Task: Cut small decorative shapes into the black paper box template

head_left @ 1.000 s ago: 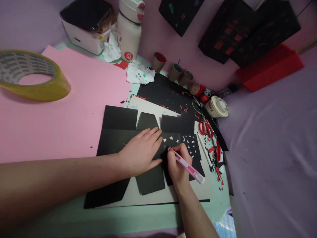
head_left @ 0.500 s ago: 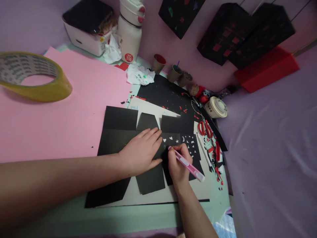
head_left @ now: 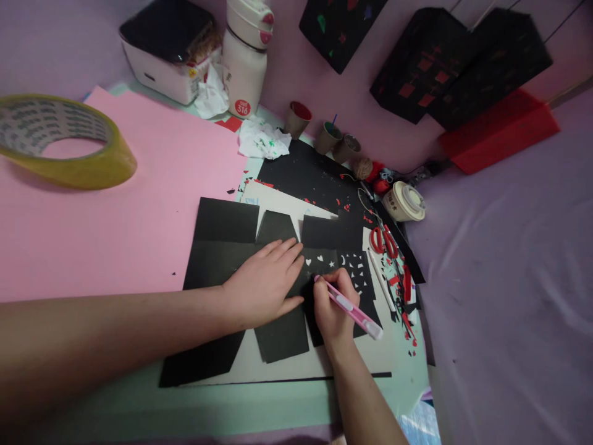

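Note:
Black cardstock (head_left: 222,262) with flaps lies over a white board (head_left: 380,352). Small hearts, a star, a moon and several triangles are cut through its right part. My left hand (head_left: 266,284) lies flat on the cardstock, fingers stretched out. In my right hand (head_left: 337,312) is a pink craft knife (head_left: 354,310), gripped like a pen. Its tip meets the black cardstock just below the hearts, to the right of my left fingertips; the blade itself is too small to make out.
Red-handled scissors (head_left: 383,240), a white pen (head_left: 382,281) and red and black scraps lie on the right. A roll of tape (head_left: 111,164) rests on pink paper (head_left: 152,216). Behind stand paper cups (head_left: 327,137), a white bottle (head_left: 244,74) and a lidded cup (head_left: 404,201). Black paper lanterns (head_left: 419,68) hang above.
The view has shifted very slightly. Both hands and the craft knife keep almost the same place on the cardstock.

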Demonstrator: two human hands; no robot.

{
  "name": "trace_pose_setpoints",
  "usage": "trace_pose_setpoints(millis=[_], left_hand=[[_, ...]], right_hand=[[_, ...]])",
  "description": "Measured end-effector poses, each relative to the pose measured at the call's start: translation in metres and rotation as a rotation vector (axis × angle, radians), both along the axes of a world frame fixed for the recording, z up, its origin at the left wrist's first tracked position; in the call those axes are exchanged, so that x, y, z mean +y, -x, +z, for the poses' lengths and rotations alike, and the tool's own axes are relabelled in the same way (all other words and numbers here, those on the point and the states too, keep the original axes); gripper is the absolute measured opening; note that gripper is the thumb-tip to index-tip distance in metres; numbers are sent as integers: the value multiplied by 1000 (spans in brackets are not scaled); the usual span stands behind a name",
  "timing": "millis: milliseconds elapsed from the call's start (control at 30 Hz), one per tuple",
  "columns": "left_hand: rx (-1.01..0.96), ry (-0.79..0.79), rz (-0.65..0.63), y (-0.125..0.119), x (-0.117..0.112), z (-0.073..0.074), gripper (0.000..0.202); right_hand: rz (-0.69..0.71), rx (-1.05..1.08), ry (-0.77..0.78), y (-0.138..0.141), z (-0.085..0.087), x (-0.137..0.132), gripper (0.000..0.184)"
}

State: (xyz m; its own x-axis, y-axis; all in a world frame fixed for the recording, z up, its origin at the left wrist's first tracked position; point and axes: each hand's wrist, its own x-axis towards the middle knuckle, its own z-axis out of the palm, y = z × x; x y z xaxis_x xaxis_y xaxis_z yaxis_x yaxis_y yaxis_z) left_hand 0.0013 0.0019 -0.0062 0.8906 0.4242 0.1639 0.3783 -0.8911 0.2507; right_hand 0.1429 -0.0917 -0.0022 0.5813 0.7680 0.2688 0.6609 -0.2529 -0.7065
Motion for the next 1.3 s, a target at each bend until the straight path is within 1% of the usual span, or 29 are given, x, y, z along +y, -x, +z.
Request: trace_pose_setpoints(millis=[300,533,967,1100,1300], left_hand=[[-2,5,5,0,0,0,63],[-8,0,2,0,1,0,64],[-12,-3,7,0,0,0,63],[-10,3,3,0,0,0,64],[-9,2,6,1,0,-1,64]], right_hand=[[-9,39,-7,-2,-5,-3,17],[-22,38,-9,-2,-5,-2,18],[-4,13,-16,-1,-3,0,17],[13,15,-19,-1,-5,-1,18],[1,19,-22,-3,-5,-2,17]])
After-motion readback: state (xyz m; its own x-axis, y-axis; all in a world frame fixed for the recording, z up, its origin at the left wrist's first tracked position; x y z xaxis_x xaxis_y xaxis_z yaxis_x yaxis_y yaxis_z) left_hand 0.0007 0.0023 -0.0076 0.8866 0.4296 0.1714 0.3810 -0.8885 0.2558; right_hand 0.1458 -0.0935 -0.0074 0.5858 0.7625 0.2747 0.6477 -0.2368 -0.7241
